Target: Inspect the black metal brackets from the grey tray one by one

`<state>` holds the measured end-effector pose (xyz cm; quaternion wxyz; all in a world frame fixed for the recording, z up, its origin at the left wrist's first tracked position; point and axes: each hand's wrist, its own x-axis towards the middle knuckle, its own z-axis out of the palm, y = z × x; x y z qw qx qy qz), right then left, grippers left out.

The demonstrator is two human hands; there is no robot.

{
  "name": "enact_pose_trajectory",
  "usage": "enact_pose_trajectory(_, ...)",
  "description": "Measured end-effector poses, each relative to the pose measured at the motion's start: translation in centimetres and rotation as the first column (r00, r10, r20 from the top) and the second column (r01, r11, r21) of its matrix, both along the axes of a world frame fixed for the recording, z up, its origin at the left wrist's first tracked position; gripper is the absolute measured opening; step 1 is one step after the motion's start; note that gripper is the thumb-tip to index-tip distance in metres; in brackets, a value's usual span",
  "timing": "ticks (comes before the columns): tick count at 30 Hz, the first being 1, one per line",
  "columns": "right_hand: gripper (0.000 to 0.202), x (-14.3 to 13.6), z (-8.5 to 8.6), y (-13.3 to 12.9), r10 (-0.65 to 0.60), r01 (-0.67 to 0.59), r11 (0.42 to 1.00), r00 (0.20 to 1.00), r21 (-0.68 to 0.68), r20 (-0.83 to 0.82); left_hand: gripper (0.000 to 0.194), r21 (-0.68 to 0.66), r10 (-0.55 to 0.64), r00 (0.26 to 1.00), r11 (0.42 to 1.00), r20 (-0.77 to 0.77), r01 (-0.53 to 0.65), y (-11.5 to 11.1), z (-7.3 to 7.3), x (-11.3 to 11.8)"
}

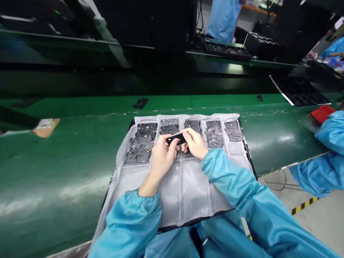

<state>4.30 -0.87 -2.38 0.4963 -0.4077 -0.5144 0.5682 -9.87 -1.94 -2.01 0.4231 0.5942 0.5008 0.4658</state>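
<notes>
A small flat black plate [176,139] is held between my two hands above a tray. My left hand [162,154] pinches its left end, with the thumb lying along the near face. At the other end, the fingers of my right hand [195,143] grip the plate's right edge. Below them, the tray [196,193] is lined with whitish translucent sheet and divided into compartments. Several dark flat parts [138,156] lie stacked in its far compartments, in columns from left to right. My hands partly hide the middle columns.
The tray rests on a green bench [67,172], overhanging its near edge. Loose black pieces [141,103] lie behind it. A dark panel [299,91] and red object [322,113] are at the right, near a co-worker's blue sleeve [331,132]. A shelf [161,57] runs behind.
</notes>
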Motion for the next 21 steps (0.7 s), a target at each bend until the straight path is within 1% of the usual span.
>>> enact_pose_trajectory(2, 0.027, 0.1, 0.0, -0.2, 0.021, -0.021, 1.000, 1.000, 0.003, 0.011, 0.029, 0.005, 0.015, 0.999, 1.000, -0.030, -0.014, -0.2, 0.0, 0.1)
enact_pose_trajectory(3, 0.027, 0.1, 0.0, -0.3, 0.033, -0.033, 0.999, 0.999, 0.009, 0.012, 0.028, -0.002, 0.014, 1.000, 1.000, -0.019, -0.014, -0.3, 0.0, 0.1)
enact_pose_trajectory(7, 0.029, 0.2, 0.4, -0.8, 0.044, -0.045, 0.998, 0.999, 0.031, 0.020, 0.026, -0.070, 0.001, 0.993, 0.998, 0.118, 0.008, -0.4, 0.5, 0.1)
enact_pose_trajectory(9, 0.029, 0.3, 0.5, -1.0, 0.038, -0.038, 0.999, 0.999, 0.031, 0.018, 0.027, -0.089, -0.003, 0.989, 0.996, 0.148, 0.016, -0.5, 0.7, 0.2)
enact_pose_trajectory(16, 0.029, 0.0, 0.4, -1.0, 0.018, -0.018, 1.000, 0.999, 0.003, -0.029, 0.027, -0.076, -0.023, 0.987, 0.996, 0.159, 0.036, -0.5, 0.6, 0.4)
enact_pose_trajectory(21, 0.027, -0.2, 1.0, -1.1, -0.017, 0.015, 1.000, 0.994, -0.021, -0.109, 0.028, -0.063, -0.019, 0.979, 0.998, 0.205, 0.032, -0.5, 0.9, 0.6)
